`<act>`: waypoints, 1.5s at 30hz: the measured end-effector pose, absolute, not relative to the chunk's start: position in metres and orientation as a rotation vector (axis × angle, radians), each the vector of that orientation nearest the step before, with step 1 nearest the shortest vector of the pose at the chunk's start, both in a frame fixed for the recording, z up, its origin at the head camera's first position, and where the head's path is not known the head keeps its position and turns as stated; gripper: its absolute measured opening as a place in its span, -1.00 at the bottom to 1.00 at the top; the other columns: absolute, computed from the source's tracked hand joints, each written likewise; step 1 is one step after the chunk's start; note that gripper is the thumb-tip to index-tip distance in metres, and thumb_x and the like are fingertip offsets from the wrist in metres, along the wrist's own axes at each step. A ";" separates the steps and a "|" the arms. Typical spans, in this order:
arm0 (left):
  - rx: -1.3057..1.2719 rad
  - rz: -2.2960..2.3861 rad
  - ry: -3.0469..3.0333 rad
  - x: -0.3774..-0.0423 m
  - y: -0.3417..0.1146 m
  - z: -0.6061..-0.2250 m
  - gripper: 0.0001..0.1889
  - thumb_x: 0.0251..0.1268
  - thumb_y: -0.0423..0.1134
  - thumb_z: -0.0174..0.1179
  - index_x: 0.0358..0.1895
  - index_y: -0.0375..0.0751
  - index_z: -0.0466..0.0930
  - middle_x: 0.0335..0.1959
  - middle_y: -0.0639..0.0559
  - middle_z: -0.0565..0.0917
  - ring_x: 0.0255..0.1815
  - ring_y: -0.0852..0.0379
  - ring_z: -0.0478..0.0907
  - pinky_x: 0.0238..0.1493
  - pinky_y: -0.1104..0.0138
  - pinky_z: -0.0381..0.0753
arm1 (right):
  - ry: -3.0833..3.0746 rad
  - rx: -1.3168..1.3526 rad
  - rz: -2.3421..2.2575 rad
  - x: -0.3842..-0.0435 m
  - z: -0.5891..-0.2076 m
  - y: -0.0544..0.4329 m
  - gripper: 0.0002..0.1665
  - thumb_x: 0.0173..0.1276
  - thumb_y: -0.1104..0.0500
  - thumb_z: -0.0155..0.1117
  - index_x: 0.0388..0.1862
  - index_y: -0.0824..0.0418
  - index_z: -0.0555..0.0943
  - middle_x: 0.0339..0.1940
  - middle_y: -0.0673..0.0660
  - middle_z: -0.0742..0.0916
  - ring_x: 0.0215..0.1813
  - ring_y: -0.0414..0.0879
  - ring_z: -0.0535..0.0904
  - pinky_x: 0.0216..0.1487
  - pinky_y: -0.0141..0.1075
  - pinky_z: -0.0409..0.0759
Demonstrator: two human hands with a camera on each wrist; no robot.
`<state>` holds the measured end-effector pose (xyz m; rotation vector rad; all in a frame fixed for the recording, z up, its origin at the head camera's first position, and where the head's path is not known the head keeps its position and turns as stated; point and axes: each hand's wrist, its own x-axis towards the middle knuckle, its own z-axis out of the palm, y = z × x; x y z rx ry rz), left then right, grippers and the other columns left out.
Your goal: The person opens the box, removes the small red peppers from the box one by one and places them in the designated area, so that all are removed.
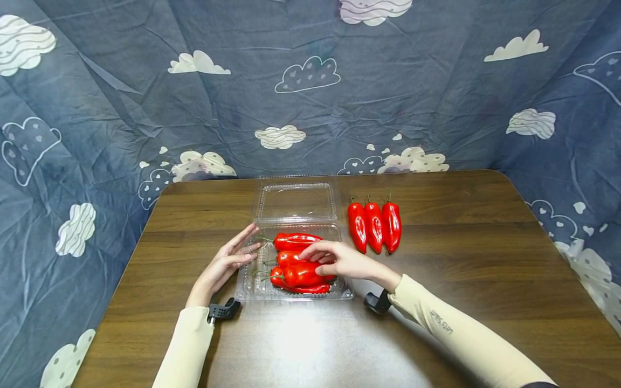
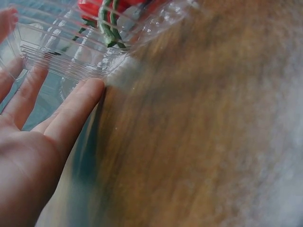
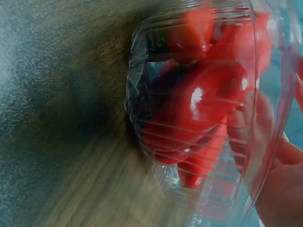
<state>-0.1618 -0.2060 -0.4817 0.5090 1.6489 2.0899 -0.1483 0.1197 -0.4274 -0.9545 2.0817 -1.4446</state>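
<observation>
Several glossy red peppers with green stems lie in a clear plastic clamshell container (image 1: 247, 295), whose lid (image 1: 297, 202) is folded back. My right hand (image 1: 344, 261) reaches in from the right, its thumb and fingers curled about the right end of a red pepper (image 1: 303, 275) on top of the pile. Through the clear wall in the right wrist view, its fingers (image 3: 244, 127) show beside the peppers. My left hand (image 1: 225, 264) is at the container's left side with fingers stretched out. In the left wrist view a fingertip (image 2: 96, 85) rests at the clear plastic.
Three more red peppers (image 1: 374, 226) lie side by side on the wooden table (image 1: 451, 231), to the right of the container, stems pointing away. Behind the table's far edge hangs a dark blue cloth (image 1: 310, 113) with a cloud print.
</observation>
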 end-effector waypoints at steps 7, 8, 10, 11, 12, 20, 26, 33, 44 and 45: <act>0.516 2.092 1.644 -0.162 -0.206 -0.481 -0.27 0.34 -0.60 -0.17 0.54 -0.20 -0.14 0.54 -0.18 -0.10 0.44 -0.36 -0.03 0.33 0.09 0.26 | 2.213 -1.075 -1.253 -0.147 -0.427 0.114 -0.54 0.20 0.39 0.28 0.11 0.19 0.59 0.09 0.06 0.63 0.12 -0.01 0.52 0.19 -0.11 0.45; 0.514 2.094 1.642 -0.162 -0.206 -0.481 -0.27 0.33 -0.60 -0.17 0.54 -0.20 -0.14 0.54 -0.18 -0.10 0.44 -0.36 -0.03 0.33 0.08 0.25 | 2.216 -1.084 -1.239 -0.147 -0.427 0.114 -0.54 0.20 0.39 0.28 0.10 0.17 0.60 0.09 0.04 0.62 0.13 -0.03 0.51 0.20 -0.11 0.44; 0.513 2.095 1.640 -0.162 -0.206 -0.481 -0.27 0.33 -0.61 -0.17 0.54 -0.20 -0.14 0.54 -0.18 -0.10 0.44 -0.36 -0.04 0.34 0.08 0.25 | 2.218 -1.094 -1.216 -0.147 -0.426 0.113 -0.54 0.19 0.39 0.27 0.09 0.13 0.61 0.10 0.01 0.62 0.15 -0.06 0.49 0.22 -0.12 0.42; 0.516 2.094 1.642 -0.162 -0.206 -0.481 -0.27 0.33 -0.61 -0.17 0.54 -0.21 -0.14 0.54 -0.18 -0.11 0.44 -0.37 -0.04 0.34 0.08 0.25 | 2.216 -1.101 -1.208 -0.147 -0.426 0.113 -0.54 0.19 0.39 0.27 0.09 0.12 0.62 0.09 0.00 0.62 0.16 -0.08 0.48 0.22 -0.14 0.42; 0.516 2.094 1.642 -0.162 -0.206 -0.481 -0.27 0.33 -0.60 -0.17 0.54 -0.21 -0.14 0.54 -0.18 -0.11 0.43 -0.37 -0.04 0.34 0.08 0.25 | 2.214 -1.111 -1.203 -0.147 -0.426 0.112 -0.54 0.19 0.40 0.26 0.08 0.11 0.63 0.08 -0.01 0.62 0.16 -0.10 0.48 0.23 -0.15 0.41; 0.517 2.090 1.643 -0.162 -0.206 -0.482 -0.27 0.33 -0.60 -0.17 0.54 -0.22 -0.15 0.54 -0.19 -0.11 0.44 -0.37 -0.05 0.34 0.07 0.24 | 2.204 -1.141 -1.178 -0.147 -0.427 0.110 -0.48 0.12 0.48 0.20 0.05 0.11 0.65 0.07 -0.02 0.63 0.15 -0.11 0.48 0.22 -0.22 0.41; 0.520 2.091 1.643 -0.162 -0.206 -0.483 -0.27 0.33 -0.60 -0.17 0.53 -0.22 -0.16 0.53 -0.20 -0.12 0.43 -0.39 -0.07 0.33 0.09 0.26 | 2.226 -1.124 -1.135 -0.146 -0.425 0.110 -0.50 0.20 0.41 0.21 0.11 0.07 0.62 0.12 -0.05 0.62 0.19 -0.11 0.45 0.23 -0.17 0.40; 0.511 2.093 1.643 -0.162 -0.205 -0.481 -0.28 0.33 -0.60 -0.17 0.54 -0.21 -0.15 0.54 -0.20 -0.11 0.44 -0.39 -0.07 0.33 0.11 0.27 | 2.204 -1.092 -1.207 -0.147 -0.428 0.110 -0.56 0.27 0.37 0.23 0.13 0.12 0.58 0.11 0.00 0.63 0.02 -0.12 0.52 0.05 -0.22 0.53; 0.512 2.096 1.640 -0.162 -0.206 -0.483 -0.28 0.33 -0.61 -0.17 0.53 -0.22 -0.14 0.53 -0.20 -0.11 0.43 -0.36 -0.04 0.32 0.10 0.27 | 2.149 -0.975 -1.405 -0.151 -0.429 0.111 -0.54 0.28 0.38 0.21 0.18 0.19 0.53 0.15 0.11 0.59 0.05 -0.01 0.53 0.11 -0.12 0.48; 0.517 2.094 1.644 -0.162 -0.206 -0.484 -0.28 0.33 -0.61 -0.18 0.53 -0.22 -0.14 0.53 -0.21 -0.11 0.43 -0.36 -0.04 0.32 0.09 0.27 | 2.145 -0.960 -1.425 -0.152 -0.429 0.111 -0.53 0.28 0.37 0.22 0.18 0.20 0.53 0.15 0.12 0.59 0.07 0.00 0.52 0.13 -0.11 0.48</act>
